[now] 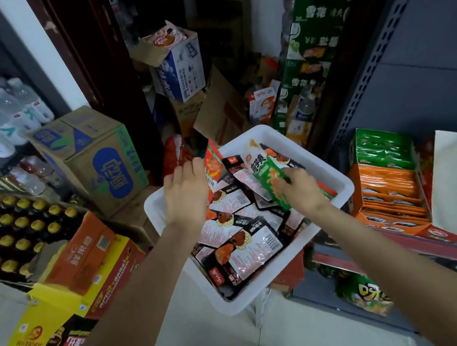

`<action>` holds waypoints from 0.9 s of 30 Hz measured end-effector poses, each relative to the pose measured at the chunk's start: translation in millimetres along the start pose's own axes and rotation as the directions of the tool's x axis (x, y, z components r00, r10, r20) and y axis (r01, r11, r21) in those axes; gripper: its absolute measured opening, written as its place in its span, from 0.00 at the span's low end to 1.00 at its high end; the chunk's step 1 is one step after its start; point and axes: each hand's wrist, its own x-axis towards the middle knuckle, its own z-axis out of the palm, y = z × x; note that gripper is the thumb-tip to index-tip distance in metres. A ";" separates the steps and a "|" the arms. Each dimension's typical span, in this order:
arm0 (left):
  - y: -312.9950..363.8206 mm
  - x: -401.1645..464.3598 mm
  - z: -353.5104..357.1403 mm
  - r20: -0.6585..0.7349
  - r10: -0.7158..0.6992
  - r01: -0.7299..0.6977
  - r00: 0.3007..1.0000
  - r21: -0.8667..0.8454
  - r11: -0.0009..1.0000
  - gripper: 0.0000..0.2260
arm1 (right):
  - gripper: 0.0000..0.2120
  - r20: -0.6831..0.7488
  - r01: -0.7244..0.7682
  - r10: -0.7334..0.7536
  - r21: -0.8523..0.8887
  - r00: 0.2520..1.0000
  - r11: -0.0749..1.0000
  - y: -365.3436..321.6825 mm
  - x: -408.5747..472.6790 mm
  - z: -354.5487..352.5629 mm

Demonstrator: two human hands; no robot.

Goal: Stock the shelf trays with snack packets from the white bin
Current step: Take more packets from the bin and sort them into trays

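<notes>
White moulded plastic, smooth and round-cornered, forms the bin (338,183) at the centre of the view, tilted with its near corner toward 6 o'clock and loaded with a loose heap of glossy flat packets (243,238), mostly black-and-white foil printed with red meat and barcodes. Over the bin's 9 o'clock rim the left hand (185,192) hangs with fingers fairly straight and slack, holding nothing, its tips near a red packet (212,164) propped against the far wall. At the 3 o'clock side the right hand (302,191) grips a crinkly green packet (269,177) with a white top, lifted at a slant above the heap. Off at 3 o'clock from the bin, on a grey metal shelf (410,243), an orange cardboard tray (389,202) holds thin packets packed on edge, and a green tray (384,149) sits just behind it toward 12 o'clock. At 10 o'clock stands a brown corrugated carton (94,154) printed in blue and green; at 9 o'clock, rows of dark bottles (16,231) with round yellow caps. Toward 8 o'clock lie flat orange and yellow boxes (85,253) on the pale tiled floor (187,342). At 1 o'clock tall green cartons (312,50) are stacked.
</notes>
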 end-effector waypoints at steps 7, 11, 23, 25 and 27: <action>53.1 5.3 -36.5 -0.028 -0.094 0.072 0.995 -0.440 0.895 0.05 | 0.10 0.000 -0.171 0.214 0.596 0.977 0.784 19.5 -11.3 -49.7; 89.5 14.0 -46.7 -0.068 -0.096 0.058 0.993 -0.427 0.903 0.05 | 0.10 -0.014 -0.174 0.235 0.627 0.972 0.759 35.9 -18.8 -73.9; 230.0 27.4 -56.3 0.200 0.199 0.129 0.959 -0.938 0.321 0.01 | 0.03 -0.128 -0.057 0.237 0.763 0.963 0.644 130.4 -51.0 -186.7; 263.3 31.8 -57.3 0.348 0.054 0.346 0.936 -0.937 0.036 0.04 | 0.02 -0.184 -0.027 0.309 0.822 0.933 0.569 155.4 -53.8 -210.6; 302.7 31.5 -58.3 0.534 0.127 0.539 0.836 -0.753 -0.378 0.11 | 0.02 -0.248 0.026 0.387 0.867 0.888 0.497 180.7 -55.7 -234.2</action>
